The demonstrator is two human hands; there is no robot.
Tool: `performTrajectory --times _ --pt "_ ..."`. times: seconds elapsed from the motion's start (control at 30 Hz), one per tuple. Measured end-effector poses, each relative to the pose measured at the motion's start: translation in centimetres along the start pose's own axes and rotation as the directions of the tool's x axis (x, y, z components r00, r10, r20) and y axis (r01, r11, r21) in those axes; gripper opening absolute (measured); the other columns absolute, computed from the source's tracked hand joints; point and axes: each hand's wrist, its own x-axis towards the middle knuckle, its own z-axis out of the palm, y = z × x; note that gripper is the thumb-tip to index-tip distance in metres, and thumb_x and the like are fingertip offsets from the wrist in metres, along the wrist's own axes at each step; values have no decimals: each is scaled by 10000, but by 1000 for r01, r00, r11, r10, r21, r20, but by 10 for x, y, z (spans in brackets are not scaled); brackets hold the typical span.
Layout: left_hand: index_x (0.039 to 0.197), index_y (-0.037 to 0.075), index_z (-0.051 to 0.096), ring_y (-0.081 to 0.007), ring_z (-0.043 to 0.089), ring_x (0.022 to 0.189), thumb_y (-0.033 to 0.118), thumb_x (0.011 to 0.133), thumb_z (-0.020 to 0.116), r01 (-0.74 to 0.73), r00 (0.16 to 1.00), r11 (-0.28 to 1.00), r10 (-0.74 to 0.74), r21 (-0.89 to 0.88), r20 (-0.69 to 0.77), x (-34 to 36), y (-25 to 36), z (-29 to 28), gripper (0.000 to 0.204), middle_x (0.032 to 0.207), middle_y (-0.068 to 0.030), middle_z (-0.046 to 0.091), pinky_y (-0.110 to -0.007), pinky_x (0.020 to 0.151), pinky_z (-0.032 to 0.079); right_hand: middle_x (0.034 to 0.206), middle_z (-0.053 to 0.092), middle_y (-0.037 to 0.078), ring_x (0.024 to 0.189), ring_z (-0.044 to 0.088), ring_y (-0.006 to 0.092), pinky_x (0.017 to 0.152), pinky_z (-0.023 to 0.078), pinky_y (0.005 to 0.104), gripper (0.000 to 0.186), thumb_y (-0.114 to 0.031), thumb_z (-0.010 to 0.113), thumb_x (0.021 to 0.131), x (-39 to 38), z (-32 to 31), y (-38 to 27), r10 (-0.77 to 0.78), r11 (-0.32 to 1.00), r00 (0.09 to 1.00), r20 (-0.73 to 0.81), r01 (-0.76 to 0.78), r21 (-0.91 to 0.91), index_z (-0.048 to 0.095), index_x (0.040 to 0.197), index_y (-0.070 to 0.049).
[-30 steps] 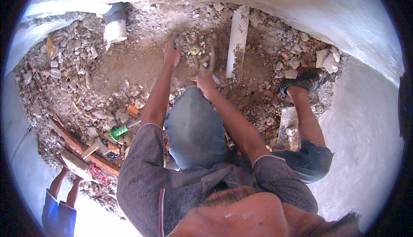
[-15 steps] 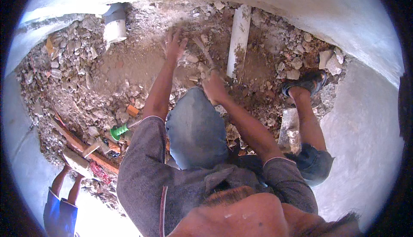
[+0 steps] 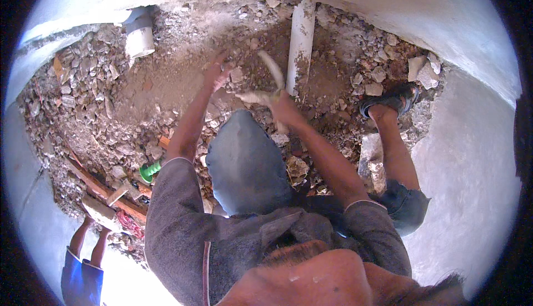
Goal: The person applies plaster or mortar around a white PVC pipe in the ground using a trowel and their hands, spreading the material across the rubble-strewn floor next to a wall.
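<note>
My right hand (image 3: pixel 281 106) is closed around a dirt-coated hand tool (image 3: pixel 272 67), whose thin curved arm reaches up beside a white pipe; motion blur hides its exact kind. A second pale, blurred length (image 3: pixel 254 97) extends left from the same fist. Over the dug soil (image 3: pixel 166 76), my left hand (image 3: pixel 216 77) hovers or rests, its fingers smeared by movement. Close to it sits a grey stone (image 3: pixel 237 74). The white pipe (image 3: pixel 300 45) slants out of the dirt just right of the tool.
Another pipe end (image 3: pixel 140 39) juts from the wall at upper left. Broken stones (image 3: pixel 72 84) cover the left side. A green-handled tool (image 3: pixel 149 172) and a wooden strip (image 3: pixel 97 181) lie at lower left, near another person's legs (image 3: pixel 89 245). My knee (image 3: pixel 244 162) is between my arms.
My left hand has drawn back slightly toward me, its spread fingers now blurred. My right hand has swung the tool, which now sits closer to the pipe.
</note>
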Motion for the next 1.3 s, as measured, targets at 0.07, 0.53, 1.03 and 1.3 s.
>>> performTrajectory --times 0.07,0.53,1.03,1.3 --pt "1288 151 456 -339 347 1259 421 838 528 41 999 999 -41 9 -19 7 40 10 529 1368 -153 358 -435 1022 309 960 580 249 781 602 324 732 475 409 425 -173 508 827 33 6 37 114 987 988 -104 -101 127 436 1161 80" --pt "1345 183 388 -352 249 1318 481 824 537 150 983 988 -152 -27 -101 23 74 -3 619 1432 -167 264 -451 1061 241 761 502 134 502 534 253 383 448 395 473 -236 573 831 89 15 72 184 951 979 -89 -154 268 310 1197 -90" --pt "1201 76 541 -329 478 1147 536 741 621 392 801 795 -543 -463 -253 -13 106 34 656 1220 -184 515 -397 964 356 754 564 96 613 548 158 559 485 303 468 -176 575 825 50 49 42 -34 987 997 72 22 157 397 1208 25" --pt "1123 67 597 -279 521 1064 495 733 640 235 810 556 -566 -797 -155 -28 123 56 581 1138 -171 562 -369 920 383 1110 542 225 961 555 347 851 448 427 552 -261 560 805 8 11 36 -63 996 987 147 53 71 392 1282 -40"
